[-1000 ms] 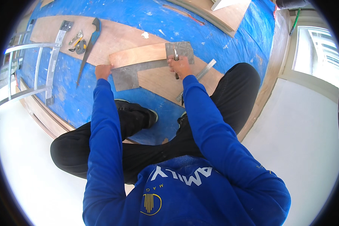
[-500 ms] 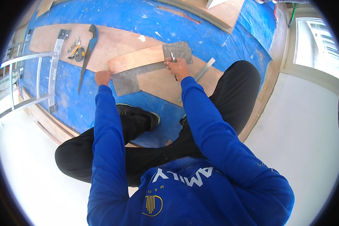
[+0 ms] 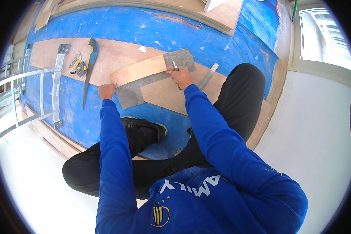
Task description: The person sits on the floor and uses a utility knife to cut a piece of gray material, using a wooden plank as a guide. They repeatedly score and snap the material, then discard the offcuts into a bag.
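A pale wooden strip (image 3: 140, 71) lies aslant over grey sheet material on a long plywood board (image 3: 160, 93). The fingers of my left hand (image 3: 106, 91) are closed on the strip's left end. Between the fingers of my right hand (image 3: 182, 77) is a slim dark-and-silver tool (image 3: 174, 66), whose exact kind I cannot make out. That hand rests by the strip's right end, over a grey piece (image 3: 183, 57). Another grey piece (image 3: 130, 97) extends below the strip beside my left hand. Right of my right hand lies a metal ruler (image 3: 208, 76).
On the board's left part are a handsaw (image 3: 91, 62), a tape measure (image 3: 81, 69) and a small metal tool (image 3: 75, 59). A metal ladder (image 3: 54, 89) lies left. Blue sheeting (image 3: 117, 27) covers the floor; stacked boards (image 3: 218, 19) stand at the far side.
The whole view has shifted a little, so the board and tools appear slightly lower. Both hands keep nearly the same places on the strip and the tool.
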Motion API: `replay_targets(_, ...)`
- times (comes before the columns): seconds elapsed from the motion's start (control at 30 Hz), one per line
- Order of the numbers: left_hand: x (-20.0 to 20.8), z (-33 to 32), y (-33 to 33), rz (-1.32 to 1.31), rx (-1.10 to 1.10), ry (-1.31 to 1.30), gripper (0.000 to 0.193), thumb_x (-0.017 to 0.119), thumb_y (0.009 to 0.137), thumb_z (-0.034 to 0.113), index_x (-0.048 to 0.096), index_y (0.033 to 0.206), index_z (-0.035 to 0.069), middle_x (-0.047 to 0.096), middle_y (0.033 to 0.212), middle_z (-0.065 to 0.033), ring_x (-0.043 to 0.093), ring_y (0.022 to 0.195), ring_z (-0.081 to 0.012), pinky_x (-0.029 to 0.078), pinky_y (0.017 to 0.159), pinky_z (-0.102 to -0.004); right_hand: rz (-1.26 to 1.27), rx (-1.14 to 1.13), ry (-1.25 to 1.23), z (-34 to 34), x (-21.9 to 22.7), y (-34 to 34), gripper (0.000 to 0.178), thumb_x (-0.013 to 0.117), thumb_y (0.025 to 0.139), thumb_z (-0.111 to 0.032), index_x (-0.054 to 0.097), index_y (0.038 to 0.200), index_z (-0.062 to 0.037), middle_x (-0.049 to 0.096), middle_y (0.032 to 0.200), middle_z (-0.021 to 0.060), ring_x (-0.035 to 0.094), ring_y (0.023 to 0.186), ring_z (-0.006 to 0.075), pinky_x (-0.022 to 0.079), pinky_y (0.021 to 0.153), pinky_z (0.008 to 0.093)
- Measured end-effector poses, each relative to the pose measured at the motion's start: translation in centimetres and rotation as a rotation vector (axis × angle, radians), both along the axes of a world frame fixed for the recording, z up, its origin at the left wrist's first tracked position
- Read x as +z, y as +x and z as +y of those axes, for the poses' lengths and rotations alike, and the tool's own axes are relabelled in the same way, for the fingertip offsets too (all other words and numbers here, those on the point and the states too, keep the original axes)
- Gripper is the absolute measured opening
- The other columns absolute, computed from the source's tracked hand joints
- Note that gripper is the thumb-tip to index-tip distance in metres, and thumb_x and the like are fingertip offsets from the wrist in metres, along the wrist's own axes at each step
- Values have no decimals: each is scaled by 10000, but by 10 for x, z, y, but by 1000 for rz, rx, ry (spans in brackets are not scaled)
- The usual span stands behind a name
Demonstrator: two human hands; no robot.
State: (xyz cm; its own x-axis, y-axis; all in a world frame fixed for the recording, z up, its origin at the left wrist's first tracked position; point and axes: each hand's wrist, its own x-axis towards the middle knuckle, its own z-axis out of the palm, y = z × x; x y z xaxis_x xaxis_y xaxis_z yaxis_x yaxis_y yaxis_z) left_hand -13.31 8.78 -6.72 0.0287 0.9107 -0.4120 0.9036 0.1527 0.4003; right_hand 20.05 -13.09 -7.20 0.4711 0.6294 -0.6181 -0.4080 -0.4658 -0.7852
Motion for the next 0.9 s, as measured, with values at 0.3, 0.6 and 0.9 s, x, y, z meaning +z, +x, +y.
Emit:
replay_targets(0.3, 9, -6, 13, 31, 1, 11, 342, 776, 818, 328, 769, 790, -13, 740, 712, -140, 724, 627, -245, 559, 696, -376, 53, 1, -15, -4, 13, 4, 221, 664, 932, -32, 724, 1143, -4, 746, 1024, 57, 518, 646, 79, 402, 513, 251)
replay_targets(0.6, 9, -7, 10, -23, 17, 12, 361, 788, 824, 315, 750, 818, -44, 739, 753, -105, 718, 630, -194, 558, 631, -342, 80, -32, 19, -4, 16, 4, 221, 660, 899, 10, 745, 1102, 36, 768, 994, 131, 688, 897, 171, 534, 790, 299)
replay_targets(0.9, -6, -3, 6, 29, -41, 19, 376, 758, 828, 380, 765, 789, 6, 749, 721, -120, 732, 637, -238, 559, 705, -370, 48, 30, -35, -3, 16, 7, 225, 637, 944, -23, 716, 1155, -23, 746, 1039, 46, 463, 605, 58, 350, 458, 240)
